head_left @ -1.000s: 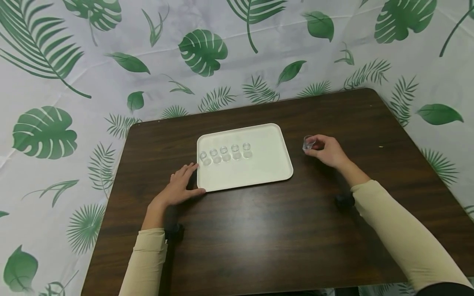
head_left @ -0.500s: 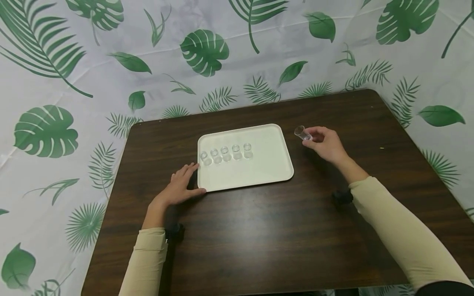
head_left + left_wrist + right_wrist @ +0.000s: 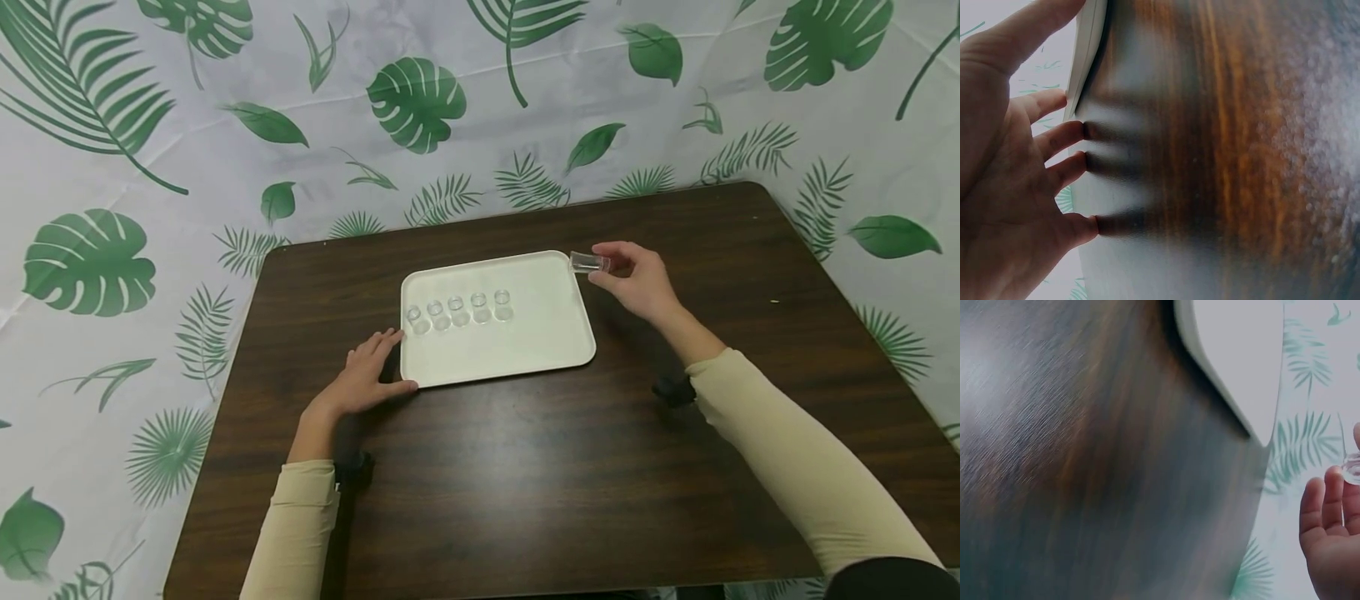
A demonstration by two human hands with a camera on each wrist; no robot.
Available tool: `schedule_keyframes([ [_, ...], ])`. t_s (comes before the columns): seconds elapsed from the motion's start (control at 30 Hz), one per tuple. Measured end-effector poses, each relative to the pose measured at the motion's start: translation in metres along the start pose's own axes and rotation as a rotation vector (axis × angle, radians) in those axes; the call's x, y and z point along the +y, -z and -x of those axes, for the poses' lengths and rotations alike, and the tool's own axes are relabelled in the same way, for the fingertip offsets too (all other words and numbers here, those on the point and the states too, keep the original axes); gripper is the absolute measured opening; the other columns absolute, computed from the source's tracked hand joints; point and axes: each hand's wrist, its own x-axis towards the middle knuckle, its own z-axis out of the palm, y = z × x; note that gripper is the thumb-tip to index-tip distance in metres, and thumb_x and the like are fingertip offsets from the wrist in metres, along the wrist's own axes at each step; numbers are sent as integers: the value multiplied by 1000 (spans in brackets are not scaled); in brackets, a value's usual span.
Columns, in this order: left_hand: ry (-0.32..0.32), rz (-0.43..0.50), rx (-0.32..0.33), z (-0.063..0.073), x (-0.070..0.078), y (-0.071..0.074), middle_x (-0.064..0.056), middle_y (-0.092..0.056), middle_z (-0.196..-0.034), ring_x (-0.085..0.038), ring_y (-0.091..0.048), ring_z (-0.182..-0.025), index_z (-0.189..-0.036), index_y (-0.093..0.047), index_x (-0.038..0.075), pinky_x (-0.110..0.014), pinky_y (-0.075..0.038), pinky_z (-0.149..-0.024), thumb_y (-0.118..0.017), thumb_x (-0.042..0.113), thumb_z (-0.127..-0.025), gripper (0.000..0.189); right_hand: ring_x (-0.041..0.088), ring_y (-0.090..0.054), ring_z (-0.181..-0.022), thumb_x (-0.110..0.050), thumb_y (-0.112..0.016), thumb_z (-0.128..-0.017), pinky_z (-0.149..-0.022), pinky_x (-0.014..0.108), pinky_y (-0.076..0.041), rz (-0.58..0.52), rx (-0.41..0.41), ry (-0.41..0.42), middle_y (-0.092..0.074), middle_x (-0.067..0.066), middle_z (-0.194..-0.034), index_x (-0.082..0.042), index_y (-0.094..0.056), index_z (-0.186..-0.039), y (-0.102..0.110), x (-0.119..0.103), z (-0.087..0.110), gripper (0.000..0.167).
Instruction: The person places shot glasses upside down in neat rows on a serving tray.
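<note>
My right hand (image 3: 636, 279) pinches a small clear shot glass (image 3: 587, 263) by its base end. The glass lies tipped sideways, its mouth toward the left, overlapping the far right corner of the white tray (image 3: 540, 333) in the head view. In the right wrist view only the base of the glass (image 3: 1352, 469) shows by the fingertips. Several similar clear glasses (image 3: 459, 311) stand in a row on the tray's left half. My left hand (image 3: 363, 375) rests spread at the tray's left end, thumb and fingers touching its rim; the left wrist view shows the fingertips down on the table.
The dark wooden table (image 3: 495, 483) carries the tray near its middle. Behind it hangs a white cloth (image 3: 315, 167) printed with green leaves. A tiny yellow speck (image 3: 775, 301) lies on the table at the right.
My right hand has lifted the shot glass and moved left and away toward the tray's far corner, tipping the glass from upright to sideways. The left hand has stayed in place.
</note>
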Motion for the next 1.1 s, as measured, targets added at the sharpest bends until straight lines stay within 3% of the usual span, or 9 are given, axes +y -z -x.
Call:
schedule_keyframes([
  [0.17, -1, -5, 6, 0, -1, 0, -18, -17, -161, -40, -10, -146, -158, -19, 14, -67, -5, -110, -70, 55, -85, 98, 25, -62, -92, -6, -76, -85, -70, 18, -45, -40, 12, -48, -66, 17, -112, -3, -65, -123, -11, -12, -4, 40],
  [0.3, -3, -12, 8, 0, -1, 1, -18, -18, -160, -40, -12, -146, -158, -20, 14, -68, -6, -110, -71, 56, -84, 99, 27, -64, -97, -7, -76, -85, -72, 22, -48, -61, -5, -60, -65, 14, -117, -4, -63, -125, -22, -19, -6, 41],
  [0.57, 0, -7, 9, -1, -2, 0, -17, -17, -161, -40, -11, -146, -158, -20, 14, -67, -6, -110, -71, 55, -85, 98, 30, -62, -96, -5, -74, -86, -79, 41, -48, -30, -66, 16, -65, 15, -119, -2, -63, -125, -46, -27, -7, 40],
  [1.1, -4, 0, 3, 0, 0, 1, -17, -17, -161, -41, -10, -146, -158, -20, 13, -68, -6, -109, -71, 53, -86, 97, 25, -64, -99, -2, -73, -85, -79, 40, -52, 92, -161, 87, -66, 9, -117, -6, -66, -122, -83, -23, -4, 37],
])
